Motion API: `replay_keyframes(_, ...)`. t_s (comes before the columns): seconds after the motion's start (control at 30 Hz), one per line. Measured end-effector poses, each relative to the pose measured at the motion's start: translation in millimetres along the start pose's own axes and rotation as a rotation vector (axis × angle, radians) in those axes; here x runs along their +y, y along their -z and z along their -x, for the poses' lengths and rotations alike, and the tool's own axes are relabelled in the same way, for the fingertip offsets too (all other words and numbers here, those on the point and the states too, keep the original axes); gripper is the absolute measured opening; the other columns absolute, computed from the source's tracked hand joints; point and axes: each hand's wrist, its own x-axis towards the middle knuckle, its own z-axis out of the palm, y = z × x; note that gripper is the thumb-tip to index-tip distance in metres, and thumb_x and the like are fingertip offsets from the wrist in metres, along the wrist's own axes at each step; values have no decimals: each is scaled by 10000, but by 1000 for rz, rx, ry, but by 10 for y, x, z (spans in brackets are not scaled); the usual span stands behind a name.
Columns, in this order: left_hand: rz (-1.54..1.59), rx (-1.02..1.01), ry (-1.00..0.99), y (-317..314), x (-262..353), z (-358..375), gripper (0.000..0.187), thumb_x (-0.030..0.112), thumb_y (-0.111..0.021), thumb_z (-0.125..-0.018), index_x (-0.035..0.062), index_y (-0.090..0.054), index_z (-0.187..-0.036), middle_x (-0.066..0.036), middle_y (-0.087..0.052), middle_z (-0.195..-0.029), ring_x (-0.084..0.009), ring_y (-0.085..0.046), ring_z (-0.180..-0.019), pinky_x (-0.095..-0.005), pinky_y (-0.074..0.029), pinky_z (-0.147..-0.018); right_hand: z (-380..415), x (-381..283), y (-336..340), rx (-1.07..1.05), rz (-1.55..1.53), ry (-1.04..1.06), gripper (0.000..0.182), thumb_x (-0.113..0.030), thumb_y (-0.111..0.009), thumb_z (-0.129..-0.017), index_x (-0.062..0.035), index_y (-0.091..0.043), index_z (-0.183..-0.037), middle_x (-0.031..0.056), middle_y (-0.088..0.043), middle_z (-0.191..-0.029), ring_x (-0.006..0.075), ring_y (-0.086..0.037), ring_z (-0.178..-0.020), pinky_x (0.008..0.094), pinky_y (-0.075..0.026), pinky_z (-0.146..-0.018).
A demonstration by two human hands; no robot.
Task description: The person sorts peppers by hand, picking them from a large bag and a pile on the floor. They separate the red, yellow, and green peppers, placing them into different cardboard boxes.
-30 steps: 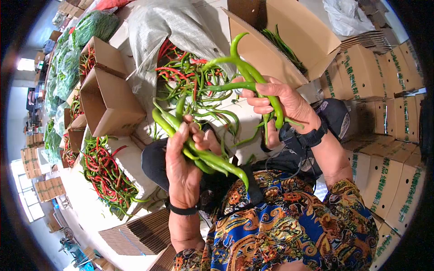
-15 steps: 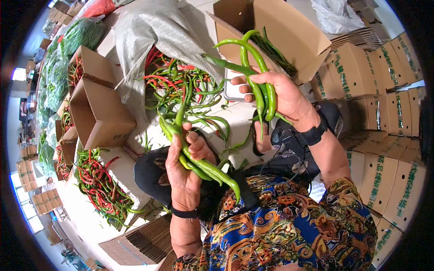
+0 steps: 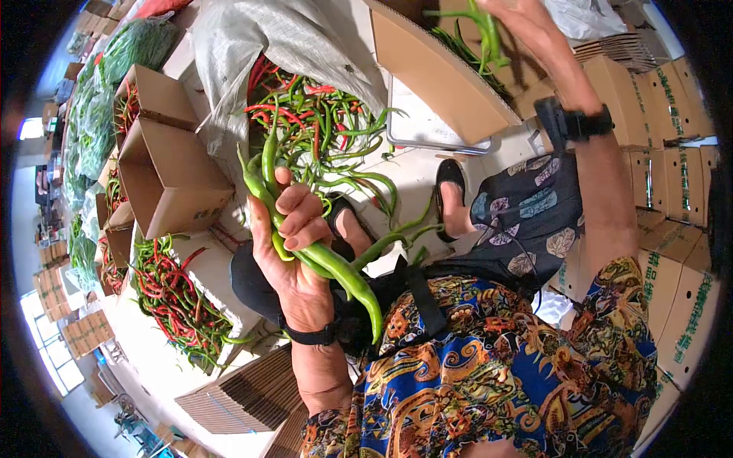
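Observation:
My left hand [image 3: 295, 284] is closed round a small bunch of long green chili peppers [image 3: 353, 284], which stick out above and below the fingers. At the top edge, my right hand [image 3: 521, 11] is partly cut off by the frame. It grips green chili peppers [image 3: 485, 32] over an open cardboard box [image 3: 427, 70]. More green peppers [image 3: 464, 50] lie inside this box. Between my hands and the pale woven sack [image 3: 299, 50] is a loose heap of red and green chili peppers [image 3: 324, 126] spilling from the sack's mouth.
An open cardboard box [image 3: 185, 174] stands left of the heap. A second pile of red and green peppers [image 3: 179, 301] lies lower left. Flattened cardboard [image 3: 243, 403] is stacked at the bottom. Printed boxes [image 3: 679, 183] line the right side. A metal tray [image 3: 439, 130] lies under the pepper box.
My right hand has moved up and right with its green peppers, from above the floor to over the cardboard box. My left hand has shifted slightly left and up, still holding its bunch.

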Motion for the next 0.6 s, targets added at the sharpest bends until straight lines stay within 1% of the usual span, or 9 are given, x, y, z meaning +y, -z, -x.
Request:
replay_keyframes(0.07, 0, -3, -13, 3, 14, 23, 477, 252, -534, -962, -119, -418, -1238, -52, -437, -855, -105, -454, -668, -216, -450, -509, -71, -28, -18, -1, 496, -188, 466, -310, -657, -866, 51, -575, -1150, 132, -659, -1049, 220, -650, -916, 296, -532, -807)
replay_keyframes(0.1, 10, 5, -16, -1, 20, 34, 480, 249, -541, -958, -119, -417, -1240, -51, -438, -854, -104, -455, -665, -215, -451, -508, -1, 407, -127, -93, 261, -20, 559, -361, -711, -813, -32, -562, -1241, 138, -621, -1155, 266, -614, -1018, 331, -491, -873)
replay_keyframes(0.17, 27, 3, -12, -13, 24, -17, 487, 242, -555, -951, -120, -415, -1244, -50, -441, -854, -101, -457, -660, -213, -453, -505, 434, 397, -662, -584, 322, 88, 808, -301, -796, -705, -50, -416, -1372, 171, -476, -1354, 274, -453, -1246, 392, -385, -1035)
replay_keyframes(0.23, 59, -21, 1, -23, 51, -45, 470, 231, -567, -945, -112, -427, -1233, -51, -442, -859, -102, -449, -667, -215, -446, -505, 844, 861, -1306, -943, 422, 22, 926, -299, -842, -646, -105, -367, -1416, 182, -476, -1335, 349, -459, -1225, 423, -363, -1050)
replay_keyframes(0.3, 101, -36, -11, -74, 64, -45, 461, 253, -541, -960, -106, -435, -1230, -53, -431, -861, -107, -412, -672, -208, -422, -507, 1132, 1320, -1602, -1015, 111, 72, 1000, -326, -875, -590, -70, -362, -1408, 195, -470, -1334, 353, -448, -1241, 436, -360, -1050)
replay_keyframes(0.37, 92, -41, -31, -133, 88, -45, 456, 240, -566, -946, -103, -450, -1224, -49, -438, -857, -107, -433, -668, -211, -443, -505, 1312, 1777, -1900, -799, 48, 211, 747, -345, -798, -692, -120, -485, -1333, 179, -508, -1302, 333, -433, -1259, 418, -345, -1054)
replay_keyframes(0.5, 88, -85, -57, -190, 128, -73, 426, 184, -598, -923, -101, -457, -1206, -50, -453, -854, -108, -474, -665, -217, -472, -509, 1364, 1974, -2218, -438, 217, 454, 479, -335, -728, -785, -127, -600, -1197, 163, -567, -1199, 315, -511, -1154, 434, -412, -965)
replay_keyframes(0.57, 86, -94, -99, -247, 116, -77, 409, 110, -629, -896, -105, -445, -1191, -55, -462, -848, -115, -497, -660, -211, -470, -484, 1325, 1999, -2330, -626, 194, 366, 356, -349, -665, -850, -103, -614, -1101, 130, -585, -1085, 275, -547, -1062, 410, -457, -866)
replay_keyframes(0.6, 105, -135, -71, -232, 156, -72, 419, 193, -601, -925, -99, -470, -1195, -55, -464, -861, -115, -482, -677, -226, -475, -530, 1309, 1998, -2367, -721, 180, 323, 316, -356, -633, -882, -91, -621, -1054, 114, -595, -1028, 254, -565, -1016, 398, -479, -816)
